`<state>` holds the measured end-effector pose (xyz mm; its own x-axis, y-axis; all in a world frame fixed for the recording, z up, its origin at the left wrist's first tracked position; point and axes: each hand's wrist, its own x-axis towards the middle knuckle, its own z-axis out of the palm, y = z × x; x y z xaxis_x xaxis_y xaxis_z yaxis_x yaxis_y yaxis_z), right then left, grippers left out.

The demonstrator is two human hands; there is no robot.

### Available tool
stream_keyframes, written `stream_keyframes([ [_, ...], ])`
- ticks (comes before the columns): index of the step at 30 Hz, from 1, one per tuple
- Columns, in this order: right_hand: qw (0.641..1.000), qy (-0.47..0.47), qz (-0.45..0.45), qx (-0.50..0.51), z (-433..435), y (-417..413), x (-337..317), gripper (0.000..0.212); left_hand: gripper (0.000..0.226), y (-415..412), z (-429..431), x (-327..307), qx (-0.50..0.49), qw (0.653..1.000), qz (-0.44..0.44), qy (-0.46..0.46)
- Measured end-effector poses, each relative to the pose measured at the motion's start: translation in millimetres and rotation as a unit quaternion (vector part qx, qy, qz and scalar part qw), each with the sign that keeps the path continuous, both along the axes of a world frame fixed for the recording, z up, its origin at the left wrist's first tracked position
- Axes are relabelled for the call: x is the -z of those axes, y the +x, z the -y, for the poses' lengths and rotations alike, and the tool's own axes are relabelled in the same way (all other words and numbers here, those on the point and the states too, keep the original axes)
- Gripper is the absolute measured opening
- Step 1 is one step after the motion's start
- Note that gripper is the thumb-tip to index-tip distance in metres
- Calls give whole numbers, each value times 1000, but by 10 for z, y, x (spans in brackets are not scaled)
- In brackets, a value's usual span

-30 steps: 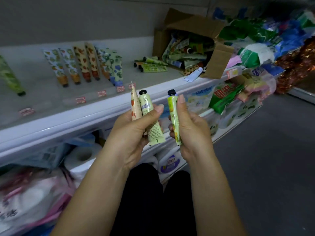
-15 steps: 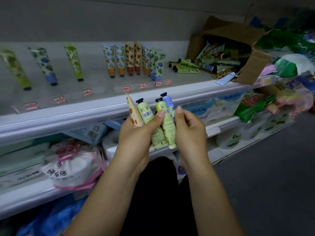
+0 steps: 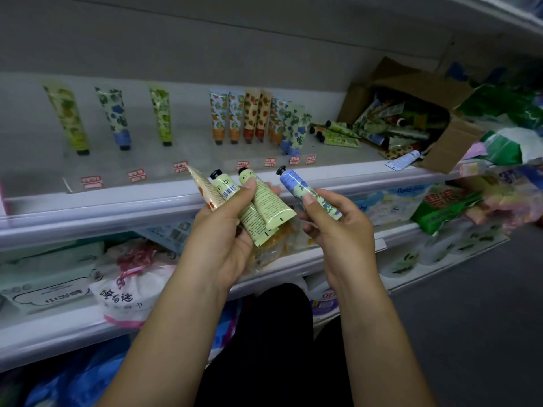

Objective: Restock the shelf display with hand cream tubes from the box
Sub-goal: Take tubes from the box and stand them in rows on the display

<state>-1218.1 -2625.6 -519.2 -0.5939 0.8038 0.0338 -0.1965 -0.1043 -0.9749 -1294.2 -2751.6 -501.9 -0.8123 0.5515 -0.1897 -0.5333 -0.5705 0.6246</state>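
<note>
**A:** Closest in, the left hand (image 3: pixel 223 230) curls round three tubes: a cream orange-spotted tube (image 3: pixel 205 190) and two pale green black-capped tubes (image 3: pixel 264 207), fanned upward.

**B:** And the right hand (image 3: pixel 338 230) pinches a blue-and-green floral tube (image 3: pixel 305 192), thumb on top, just beside them.

**A:** Behind, patterned tubes (image 3: pixel 252 118) stand cap-down along the white shelf (image 3: pixel 102 212).

**B:** Far right, the brown cardboard box (image 3: pixel 449 142) lies tipped on it, tubes spilling out.
</note>
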Motion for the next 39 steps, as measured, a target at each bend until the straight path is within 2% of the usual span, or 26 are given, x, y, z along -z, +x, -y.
stream_keyframes([
  [4, 1000, -8, -24, 11, 4, -182, -123, 22, 35, -132, 66, -124, -36, 999, -4, 13],
  [7, 999, -4, -45, -1, 48, -398, -247, 21, 35, -289, 192, -158, -134, 990, -35, -4],
  [12, 996, -1, -72, -51, 296, -894, -394, 19, 29, -528, 566, -125, -397, 911, -74, -87],
  [15, 993, 45, -70, -87, 517, -1216, -449, 21, 26, -665, 840, -115, -468, 871, -82, -126],
  [18, 986, 134, -39, -87, 647, -1552, -502, 20, 27, -816, 1045, -113, -513, 839, -96, -153],
  [22, 970, 214, -26, -112, 728, -1984, -575, 26, 40, -999, 1167, -102, -536, 817, -99, -187],
  [27, 937, 328, 46, -114, 771, -2470, -621, 29, 29, -1160, 1189, -145, -540, 810, -110, -200],
  [31, 906, 403, 83, -99, 814, -2669, -570, 24, 30, -1253, 1167, -187, -535, 815, -108, -195],
  [39, 895, 434, 46, -94, 889, -2842, -468, 26, 37, -1299, 1140, -162, -526, 822, -115, -186],
])
